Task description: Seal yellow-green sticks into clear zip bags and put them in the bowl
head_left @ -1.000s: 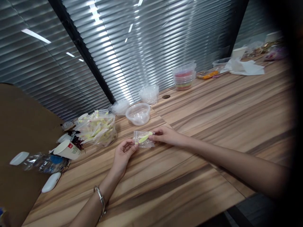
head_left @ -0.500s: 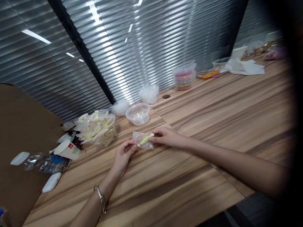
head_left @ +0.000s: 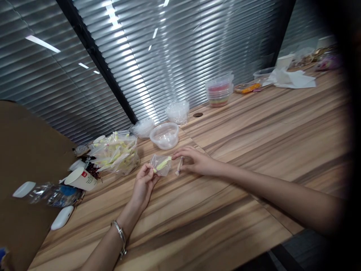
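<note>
My left hand [head_left: 145, 182] pinches the lower corner of a small clear packet [head_left: 160, 165] with a yellow-green piece inside, holding it just above the wooden table [head_left: 254, 128]. My right hand [head_left: 194, 162] is beside the packet on the right and pinches a thin torn strip of clear plastic [head_left: 178, 166]. An empty clear plastic bowl [head_left: 165, 136] stands just behind the hands. A clear container heaped with similar yellow-green packets [head_left: 117, 153] sits to the left of my left hand.
Stacks of clear lids [head_left: 177, 111] stand by the blinds. Lidded tubs with coloured contents [head_left: 219, 90] stand farther back, with white paper [head_left: 290, 79] beyond. At the left lie a paper cup [head_left: 80, 179], a crushed water bottle [head_left: 47, 194] and a cardboard box [head_left: 19, 150].
The strip has come away from the packet's right end into my right hand. My left hand has lifted the packet a little up and to the left.
</note>
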The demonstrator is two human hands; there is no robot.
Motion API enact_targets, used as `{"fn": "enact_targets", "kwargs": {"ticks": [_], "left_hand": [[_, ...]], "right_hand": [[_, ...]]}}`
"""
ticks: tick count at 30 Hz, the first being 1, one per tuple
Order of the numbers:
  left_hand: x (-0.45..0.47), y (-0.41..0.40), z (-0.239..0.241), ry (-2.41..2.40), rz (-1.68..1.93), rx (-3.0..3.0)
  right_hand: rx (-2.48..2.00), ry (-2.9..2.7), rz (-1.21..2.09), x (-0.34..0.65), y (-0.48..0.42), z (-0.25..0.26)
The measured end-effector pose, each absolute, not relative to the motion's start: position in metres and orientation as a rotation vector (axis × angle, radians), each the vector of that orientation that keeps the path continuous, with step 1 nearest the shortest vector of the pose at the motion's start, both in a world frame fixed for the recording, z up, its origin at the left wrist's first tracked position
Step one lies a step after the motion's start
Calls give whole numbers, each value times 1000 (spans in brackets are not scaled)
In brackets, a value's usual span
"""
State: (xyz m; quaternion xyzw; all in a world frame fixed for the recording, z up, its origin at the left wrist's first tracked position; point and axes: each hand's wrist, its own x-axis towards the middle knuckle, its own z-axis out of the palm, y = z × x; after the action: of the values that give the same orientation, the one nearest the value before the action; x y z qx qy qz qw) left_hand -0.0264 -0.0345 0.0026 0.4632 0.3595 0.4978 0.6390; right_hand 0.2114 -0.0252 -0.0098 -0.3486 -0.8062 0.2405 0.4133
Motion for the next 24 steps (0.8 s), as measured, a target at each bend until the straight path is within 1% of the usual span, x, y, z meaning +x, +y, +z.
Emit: {"fn": "enact_targets", "kwargs": {"ticks": [3,5,9,12,15,17,21,24], "left_hand": [[-26,-36,5,789,1150,1029],[-26,-38,7,761,1167,987],[-25,-39,10,788,1282,841],[-25,-38,10,826,1295,877],[-25,-38,9,850,1244,994],[-24,-38,9,859,1192,1060],[-22,-42,9,818,1109,1201],[-22,-46,9,802,1010,1306]], "right_hand": [[-984,-2114,385,215,-21,-20],[-1054,-2145,302,216,-19,-24],[-1151,-2176,278,219,-19,-25],[-1208,-2110,303,219,-20,-22],[-1208,-1937,466,219,-19,-19],[-1150,-1767,674,218,-17,-16],[-887,-1432,1132,215,-16,-8],[-771,-1291,1333,213,-19,-3]]}}
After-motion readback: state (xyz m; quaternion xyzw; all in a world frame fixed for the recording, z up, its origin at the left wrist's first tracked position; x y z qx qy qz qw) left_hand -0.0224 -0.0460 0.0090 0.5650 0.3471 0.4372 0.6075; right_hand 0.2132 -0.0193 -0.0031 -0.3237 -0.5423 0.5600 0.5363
